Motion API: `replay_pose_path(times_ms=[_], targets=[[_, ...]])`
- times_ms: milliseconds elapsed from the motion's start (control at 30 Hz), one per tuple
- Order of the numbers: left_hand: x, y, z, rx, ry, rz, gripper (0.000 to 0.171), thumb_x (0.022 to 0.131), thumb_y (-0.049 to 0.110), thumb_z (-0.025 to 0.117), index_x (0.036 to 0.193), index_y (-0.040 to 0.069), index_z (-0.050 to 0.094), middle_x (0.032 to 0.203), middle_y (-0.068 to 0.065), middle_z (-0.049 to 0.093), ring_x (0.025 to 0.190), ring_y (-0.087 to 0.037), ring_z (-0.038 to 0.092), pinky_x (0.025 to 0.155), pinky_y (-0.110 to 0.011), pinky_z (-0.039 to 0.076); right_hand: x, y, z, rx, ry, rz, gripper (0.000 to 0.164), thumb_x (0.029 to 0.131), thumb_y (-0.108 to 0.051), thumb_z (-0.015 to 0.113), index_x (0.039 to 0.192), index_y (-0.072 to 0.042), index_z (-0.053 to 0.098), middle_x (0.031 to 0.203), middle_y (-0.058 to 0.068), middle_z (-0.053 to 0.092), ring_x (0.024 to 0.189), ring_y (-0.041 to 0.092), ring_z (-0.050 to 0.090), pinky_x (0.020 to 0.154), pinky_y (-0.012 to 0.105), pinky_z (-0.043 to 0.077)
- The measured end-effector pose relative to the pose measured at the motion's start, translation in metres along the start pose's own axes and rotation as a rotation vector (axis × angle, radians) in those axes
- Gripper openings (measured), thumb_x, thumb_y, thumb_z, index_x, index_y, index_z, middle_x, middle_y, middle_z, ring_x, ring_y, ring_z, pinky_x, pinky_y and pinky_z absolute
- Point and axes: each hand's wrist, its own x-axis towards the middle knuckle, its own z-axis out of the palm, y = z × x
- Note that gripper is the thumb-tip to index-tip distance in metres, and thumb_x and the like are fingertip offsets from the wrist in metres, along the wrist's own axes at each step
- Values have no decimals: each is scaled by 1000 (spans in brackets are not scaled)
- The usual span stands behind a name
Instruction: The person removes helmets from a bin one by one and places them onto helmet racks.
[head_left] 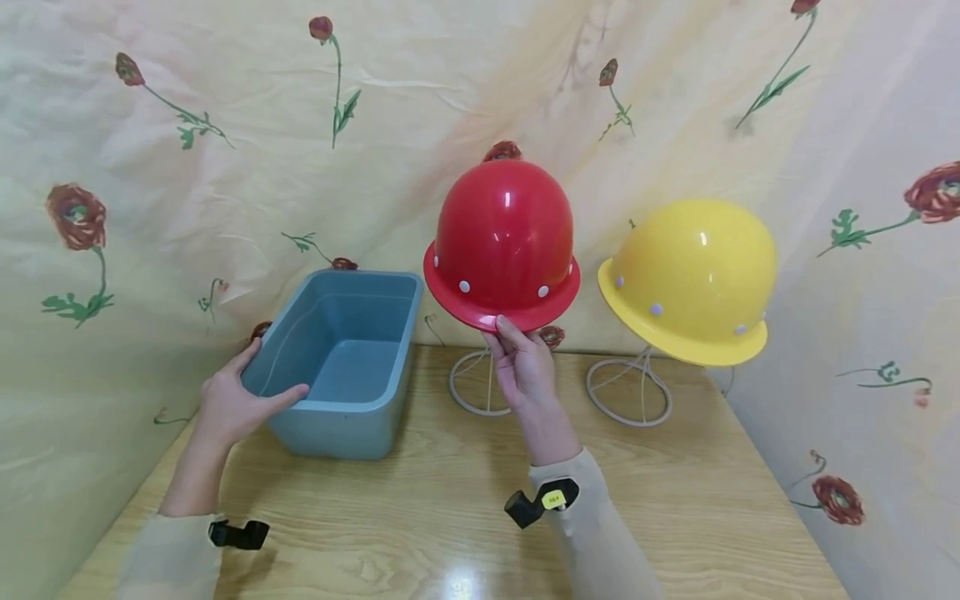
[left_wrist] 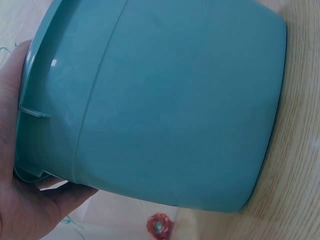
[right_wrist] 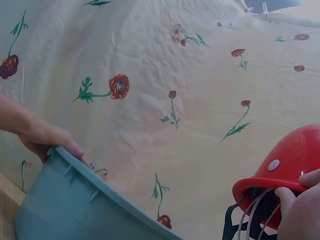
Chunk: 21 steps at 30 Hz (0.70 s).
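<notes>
My left hand grips the near left corner of a blue-green plastic tub, thumb over the rim. In the left wrist view the fingers reach round the outside of the tub wall. My right hand pinches the front brim of a red hard hat, thumb on top. Under the hat stands a white wire stand. The right wrist view shows dark straps and pale wires beneath the red hat. Whether the hat still touches its stand, I cannot tell.
A yellow hard hat sits tilted on a second wire stand at the right. Everything rests on a wood-grain table. Flower-printed cloth hangs close behind and along both sides.
</notes>
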Motion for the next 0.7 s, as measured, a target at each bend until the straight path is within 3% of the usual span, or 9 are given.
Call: replay_pose_path(times_ms=[167, 367, 700], targets=[[0, 0, 1, -7, 0, 2, 118, 84, 55, 86, 170, 8, 20, 169, -36, 27, 148, -63, 34, 107, -85, 35, 4, 3, -4, -33, 0, -14, 25, 106, 9, 50, 124, -3, 61, 96, 1, 82, 86, 9, 80, 79, 24, 64], [1, -1, 2, -2, 3, 3, 118, 84, 56, 85, 170, 7, 21, 168, -37, 28, 147, -64, 35, 107, -85, 35, 3, 4, -5, -35, 3, -6, 29, 106, 8, 51, 133, -2, 57, 100, 0, 82, 89, 9, 81, 81, 24, 64], [0, -1, 0, -11, -4, 5, 118, 84, 55, 85, 170, 7, 20, 169, -36, 27, 148, -63, 34, 107, -85, 35, 2, 7, -10, -37, 11, 8, 29, 106, 8, 50, 132, -3, 58, 100, 0, 82, 88, 9, 80, 80, 23, 63]])
